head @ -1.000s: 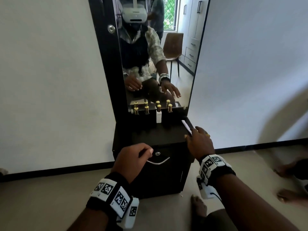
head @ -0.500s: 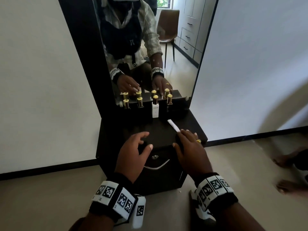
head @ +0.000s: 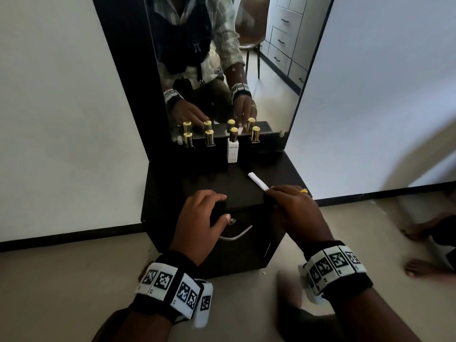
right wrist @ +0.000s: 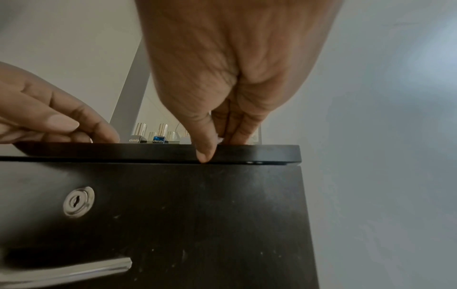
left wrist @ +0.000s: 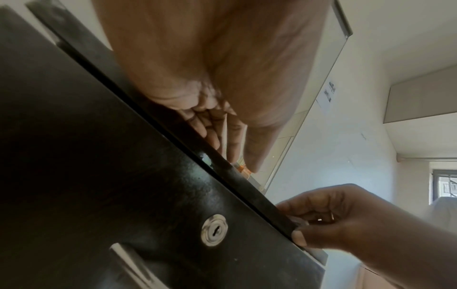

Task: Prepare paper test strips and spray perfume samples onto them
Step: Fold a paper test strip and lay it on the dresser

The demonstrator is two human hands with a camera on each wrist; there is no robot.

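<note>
At centre frame, a low black wooden counter (head: 172, 183) backs onto a tall mirror (head: 271, 70); four gold-capped perfume bottles (head: 233, 148) line its rear. Lower down, the left hand (head: 197, 225) rests relaxed and empty, while the right hand (head: 293, 211) pinches a narrow white paper test strip (head: 257, 180) near the counter's right edge, where a careless nudge might tip it floorward.

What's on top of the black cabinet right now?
On the black cabinet: four gold-capped perfume bottles by the mirror, one white paper strip under the right hand, and the left hand. The strip's near end is covered.
</note>
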